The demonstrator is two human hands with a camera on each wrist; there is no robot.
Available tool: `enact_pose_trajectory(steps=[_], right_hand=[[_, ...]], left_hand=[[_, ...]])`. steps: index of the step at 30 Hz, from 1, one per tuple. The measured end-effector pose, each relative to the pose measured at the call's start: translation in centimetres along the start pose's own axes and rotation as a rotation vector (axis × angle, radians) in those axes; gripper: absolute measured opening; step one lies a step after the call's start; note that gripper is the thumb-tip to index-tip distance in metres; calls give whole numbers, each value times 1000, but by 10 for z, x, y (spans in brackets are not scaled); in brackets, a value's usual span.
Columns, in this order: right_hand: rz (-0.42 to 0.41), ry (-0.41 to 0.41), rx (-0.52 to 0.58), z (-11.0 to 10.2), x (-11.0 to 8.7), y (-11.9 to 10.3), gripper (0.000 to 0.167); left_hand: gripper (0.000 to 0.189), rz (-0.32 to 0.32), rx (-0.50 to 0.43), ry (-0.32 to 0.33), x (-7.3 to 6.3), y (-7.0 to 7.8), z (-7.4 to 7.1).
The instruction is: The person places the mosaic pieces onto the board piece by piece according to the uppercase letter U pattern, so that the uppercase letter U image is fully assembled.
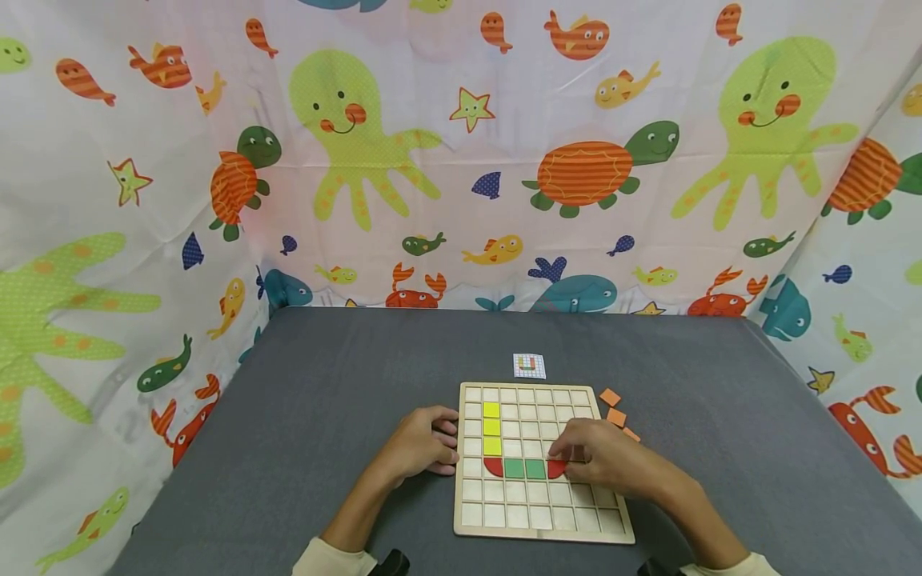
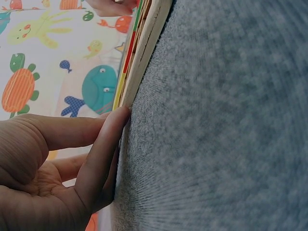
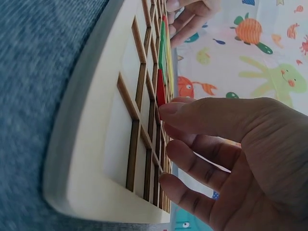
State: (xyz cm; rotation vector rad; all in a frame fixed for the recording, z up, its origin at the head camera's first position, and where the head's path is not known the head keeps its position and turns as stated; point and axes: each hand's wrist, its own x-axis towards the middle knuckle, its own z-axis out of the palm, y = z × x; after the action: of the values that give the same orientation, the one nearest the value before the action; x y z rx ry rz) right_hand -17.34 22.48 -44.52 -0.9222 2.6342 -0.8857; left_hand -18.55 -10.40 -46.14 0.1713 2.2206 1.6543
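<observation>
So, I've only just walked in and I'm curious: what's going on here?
A person is working on a grid board. Their right hand is at the right red piece; their left hand rests against the board's left edge. Three yellow squares form a column above the left red piece, and two green squares sit between the reds. Three orange pieces lie off the board's right side, and a patterned card lies beyond its far edge.

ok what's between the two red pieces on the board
Two green squares, side by side: the head view shows them between the red pieces.
</observation>
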Motion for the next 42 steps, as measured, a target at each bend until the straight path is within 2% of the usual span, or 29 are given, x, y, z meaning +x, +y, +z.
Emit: enact_pose_trajectory(steps=[5,11,22,30,38,42], right_hand=[[1,3,5,0,0,1,16],[-25,23,-4,0,2,1,23],[63,37,50,0,-1,2,14],[71,163,43,-11,-10,14,14],[215,217,50,-25,-17,32,19],[234,254,41,-30,-22,39,22]], left_hand=[[64,2,-1,-2,0,0,0],[65,3,-4,-2,0,1,-1],[64,-2,1,0,0,1,-1],[64,0,9,1,0,0,0],[65,21,-7,-7,1,-3,-1],[65,24,-8,-7,1,-4,-1]])
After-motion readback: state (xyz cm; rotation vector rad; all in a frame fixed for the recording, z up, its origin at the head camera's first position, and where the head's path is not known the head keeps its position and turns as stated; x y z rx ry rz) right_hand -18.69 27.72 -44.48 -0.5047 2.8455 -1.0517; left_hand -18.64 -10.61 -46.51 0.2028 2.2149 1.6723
